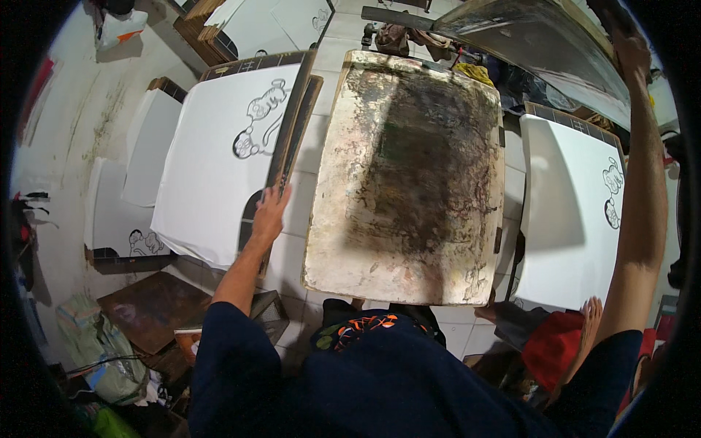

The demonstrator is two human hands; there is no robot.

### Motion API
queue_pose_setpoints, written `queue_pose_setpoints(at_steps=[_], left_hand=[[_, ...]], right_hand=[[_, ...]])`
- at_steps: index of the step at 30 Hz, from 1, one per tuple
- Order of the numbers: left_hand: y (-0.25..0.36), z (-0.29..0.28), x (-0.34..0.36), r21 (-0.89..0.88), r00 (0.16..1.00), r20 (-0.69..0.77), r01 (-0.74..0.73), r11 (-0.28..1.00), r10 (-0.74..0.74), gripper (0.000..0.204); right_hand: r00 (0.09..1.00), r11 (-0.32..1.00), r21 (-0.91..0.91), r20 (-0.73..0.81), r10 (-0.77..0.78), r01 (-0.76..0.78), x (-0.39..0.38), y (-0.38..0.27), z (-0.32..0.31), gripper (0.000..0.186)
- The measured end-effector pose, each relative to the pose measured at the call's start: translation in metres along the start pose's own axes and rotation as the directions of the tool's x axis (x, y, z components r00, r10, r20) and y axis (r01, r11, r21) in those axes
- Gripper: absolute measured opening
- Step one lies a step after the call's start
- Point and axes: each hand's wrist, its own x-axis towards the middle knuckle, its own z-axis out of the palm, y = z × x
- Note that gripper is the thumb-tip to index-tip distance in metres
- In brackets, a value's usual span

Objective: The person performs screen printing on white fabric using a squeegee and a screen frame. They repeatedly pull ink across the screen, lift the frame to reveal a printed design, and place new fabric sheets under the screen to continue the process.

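In front of me stands a worktop (332, 219), pale at its edges and heavily stained dark in the middle. My left hand (270, 213) is at the right edge of a board (288, 157) on the left, fingers stretched out and touching it. Over that board lies white fabric (204, 153) with a black line drawing of a cartoon figure. My right arm reaches far up to the right. There my right hand (631, 57) closes on the edge of a raised, tilted screen-printing frame (526, 44) with a greyish mesh; its fingers are partly hidden.
Right of the worktop is another board with white printed fabric (558, 219). A person's hand (590, 317) and red clothing (551, 350) are close by at lower right. More fabric-covered boards (120, 204) lie left. A bulging sack (102, 350) sits at lower left.
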Motion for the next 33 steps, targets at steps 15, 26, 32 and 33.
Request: queue_pose_setpoints(at_steps=[15, 26, 32, 33], left_hand=[[0.310, -0.002, -0.034, -0.633, 0.871, -0.389, -0.489, 0.601, 0.299, 0.068], [0.048, 0.003, -0.137, -0.597, 0.671, 0.027, 0.605, 0.527, -0.741, 0.064], [0.100, -0.007, -0.088, -0.583, 0.771, -0.068, 0.484, 0.653, -0.633, 0.060], [0.107, -0.007, -0.084, -0.598, 0.793, -0.064, 0.456, 0.659, -0.606, 0.060]], right_hand=[[0.998, 0.998, 0.028, 0.044, 0.055, -0.056, -0.019, -0.051, -0.035, 0.043], [0.998, 0.997, 0.047, -0.016, -0.060, 0.061, -0.009, -0.051, -0.023, 0.030], [1.000, 0.999, 0.029, 0.013, -0.027, 0.027, 0.001, -0.056, -0.020, 0.034], [1.000, 0.999, 0.008, 0.004, -0.031, 0.031, 0.003, -0.058, -0.019, 0.035]])
